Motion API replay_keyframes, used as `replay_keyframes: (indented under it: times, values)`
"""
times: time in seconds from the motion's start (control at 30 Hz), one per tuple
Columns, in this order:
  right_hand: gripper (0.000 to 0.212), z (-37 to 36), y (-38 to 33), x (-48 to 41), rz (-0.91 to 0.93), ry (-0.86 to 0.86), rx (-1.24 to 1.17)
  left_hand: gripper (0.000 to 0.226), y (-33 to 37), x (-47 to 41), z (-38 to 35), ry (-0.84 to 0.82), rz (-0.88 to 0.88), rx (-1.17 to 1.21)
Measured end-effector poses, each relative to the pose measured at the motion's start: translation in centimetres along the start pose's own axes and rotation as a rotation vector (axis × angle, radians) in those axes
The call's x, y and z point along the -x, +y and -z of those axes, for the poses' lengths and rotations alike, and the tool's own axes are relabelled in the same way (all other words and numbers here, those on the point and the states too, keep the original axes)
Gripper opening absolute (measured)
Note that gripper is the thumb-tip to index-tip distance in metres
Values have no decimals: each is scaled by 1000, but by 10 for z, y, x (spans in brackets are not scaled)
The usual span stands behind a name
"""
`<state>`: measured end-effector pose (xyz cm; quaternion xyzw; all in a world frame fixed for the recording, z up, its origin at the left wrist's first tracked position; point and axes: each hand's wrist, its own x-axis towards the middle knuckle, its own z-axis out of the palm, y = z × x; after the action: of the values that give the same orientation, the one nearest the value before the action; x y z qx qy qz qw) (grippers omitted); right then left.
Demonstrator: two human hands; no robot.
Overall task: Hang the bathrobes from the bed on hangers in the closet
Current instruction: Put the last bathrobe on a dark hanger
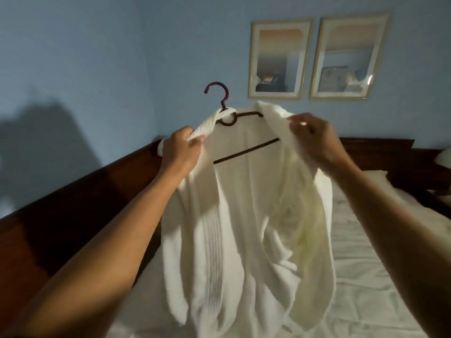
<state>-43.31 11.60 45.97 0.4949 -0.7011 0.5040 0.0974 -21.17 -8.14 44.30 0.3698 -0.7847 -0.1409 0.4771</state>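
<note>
White terry bathrobe (244, 228) is held up above the white-sheeted bed (378, 276), half-dressed on a dark purple plastic hanger (246, 151). Left hand (181, 147) has fingers (196, 140) curled tight round the left collar and shoulder cloth; can't tell if it also has the hanger arm under the cloth. Right hand (314, 135) pinches the right collar edge between thumb and fingers (296, 123), just beside the hanger's right arm, which shows bare, so that shoulder looks unseated. Risks: if the right side is let go before it's over the arm, the weight likely pulls the robe off to the left. If the left grip is cloth only, the hanger can tip or drop out. Collar is bunched at the hook neck and may snag there. Lower hem hangs close to the sheet and could drag or catch on lifting away. Room: open air in front and above. Dark wooden bed frame (73, 191) runs along the left under the forearm, blue wall (73, 57) beyond, two framed pictures (278, 59) well behind. Closet not in view.
</note>
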Motion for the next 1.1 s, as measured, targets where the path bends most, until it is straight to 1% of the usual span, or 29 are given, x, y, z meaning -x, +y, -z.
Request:
replay_keyframes:
  times: [0.03,0.1,0.17,0.2,0.23,0.27,0.3,0.33,0.37,0.4,0.43,0.47,0.5,0.57,0.63,0.7,0.77,0.83,0.87,0.9,0.93,0.97,1.0,1.03,1.1]
  values:
    - [29,-23,9,23,1,-138,96,36,2,2,-2,8,-2,15]
    - [24,-60,26,70,-47,-422,172,35,0,9,-7,17,-13,7]
    - [22,-72,44,100,7,-672,282,32,-13,18,-14,-10,-10,-16]
    - [23,-69,50,102,48,-749,358,31,-20,22,-16,-42,-4,-19]
    - [22,-63,56,97,68,-751,414,30,-27,27,-19,-88,1,-8]
    - [19,-56,58,89,62,-661,421,30,-33,31,-21,-134,-3,18]
    - [17,-49,64,79,49,-503,400,30,-37,34,-23,-176,-11,50]
    - [23,-44,69,68,56,-334,390,30,-39,36,-23,-212,-21,83]
    - [36,-40,72,59,62,-250,401,30,-40,38,-22,-242,-23,121]
    - [49,-38,72,54,76,-253,434,32,-40,38,-21,-265,-24,173]
    - [55,-38,73,51,104,-273,445,34,-40,37,-18,-283,-22,225]
    - [56,-38,72,48,132,-272,438,35,-40,36,-15,-295,-17,273]
    - [52,-38,71,43,164,-231,426,33,-37,34,-11,-303,-4,309]
    - [37,-37,63,33,199,-124,416,32,-31,32,-4,-328,-8,346]
    - [25,-41,47,25,244,-127,418,34,-24,29,-1,-353,-47,363]
    - [21,-44,41,17,214,-127,361,35,-18,27,-2,-343,-113,307]
    - [19,-39,36,9,145,-69,302,35,-10,24,-3,-312,-204,184]
    - [17,-30,34,-2,121,-25,283,31,-4,21,1,-292,-243,115]
    - [16,-23,32,-7,103,-8,279,41,-4,19,4,-281,-219,121]
    - [15,-15,31,-11,84,9,272,57,-9,19,4,-283,-153,152]
    - [15,-7,30,-16,66,34,265,71,-17,19,5,-313,-50,215]
    - [15,0,31,-20,52,56,257,79,-30,23,4,-386,65,310]
    - [16,8,31,-24,34,75,250,80,-46,31,-1,-506,138,385]
    - [17,17,33,-28,18,91,247,73,-64,41,-9,-667,150,400]
    - [17,32,38,-32,-2,108,269,56,-92,60,-20,-1001,170,294]
